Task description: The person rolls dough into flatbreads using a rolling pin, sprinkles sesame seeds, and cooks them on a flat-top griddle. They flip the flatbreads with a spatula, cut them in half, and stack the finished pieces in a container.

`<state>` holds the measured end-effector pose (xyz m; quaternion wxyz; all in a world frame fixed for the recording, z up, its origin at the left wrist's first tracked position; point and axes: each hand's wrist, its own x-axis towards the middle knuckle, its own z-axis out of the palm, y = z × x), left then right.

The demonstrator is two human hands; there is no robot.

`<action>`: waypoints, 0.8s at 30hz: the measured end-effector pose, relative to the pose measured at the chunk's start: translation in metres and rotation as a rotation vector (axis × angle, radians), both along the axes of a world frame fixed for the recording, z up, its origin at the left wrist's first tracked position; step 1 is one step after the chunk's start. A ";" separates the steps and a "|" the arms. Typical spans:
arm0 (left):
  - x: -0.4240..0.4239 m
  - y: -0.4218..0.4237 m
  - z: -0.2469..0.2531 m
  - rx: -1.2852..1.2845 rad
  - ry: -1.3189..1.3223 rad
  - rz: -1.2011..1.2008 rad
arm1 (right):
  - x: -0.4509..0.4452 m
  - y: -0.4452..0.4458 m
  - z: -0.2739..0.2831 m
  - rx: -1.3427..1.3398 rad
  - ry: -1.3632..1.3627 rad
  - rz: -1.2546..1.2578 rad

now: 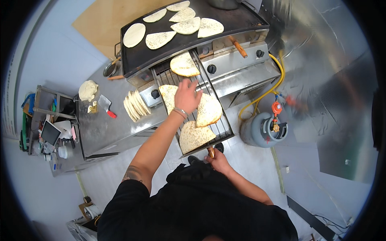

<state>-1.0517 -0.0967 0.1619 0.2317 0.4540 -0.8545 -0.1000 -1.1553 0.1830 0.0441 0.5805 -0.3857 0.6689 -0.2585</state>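
Observation:
My right hand (220,162) is closed around the wooden handle (211,152) of a wire grill drawer (223,125), which is pulled out from under the griddle. Several folded, browned flatbreads lie on its bars. Over the middle of the drawer hangs my left hand (188,96), fingers spread. It is between a left flatbread (167,95) and a right flatbread (208,111); whether it touches either is unclear. Nearest my body is a front flatbread (195,137), and a rear flatbread (184,64) lies close to the griddle.
Several pale flatbreads lie on the black griddle (169,27). The steel counter (90,132) at left bears stacked flatbreads (136,105), a dough lump (88,90) and a red-handled scraper (105,104). A gas cylinder (256,132) with a yellow hose (256,101) stands right.

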 end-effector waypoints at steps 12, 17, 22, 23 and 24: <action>0.046 -0.087 -0.023 -0.196 -0.127 -0.151 | 0.001 0.015 -0.006 -0.069 0.069 -0.039; 0.069 -0.095 -0.026 -0.191 0.065 -0.295 | 0.003 -0.002 0.021 -0.123 0.112 0.029; 0.081 -0.046 0.027 -0.154 0.330 -0.121 | 0.000 -0.055 0.050 0.005 0.053 0.014; 0.092 -0.023 0.037 -0.044 0.391 -0.086 | -0.002 -0.060 0.042 -0.037 0.046 -0.003; 0.112 0.003 0.040 0.028 0.398 -0.050 | 0.001 -0.058 0.043 -0.036 0.031 -0.006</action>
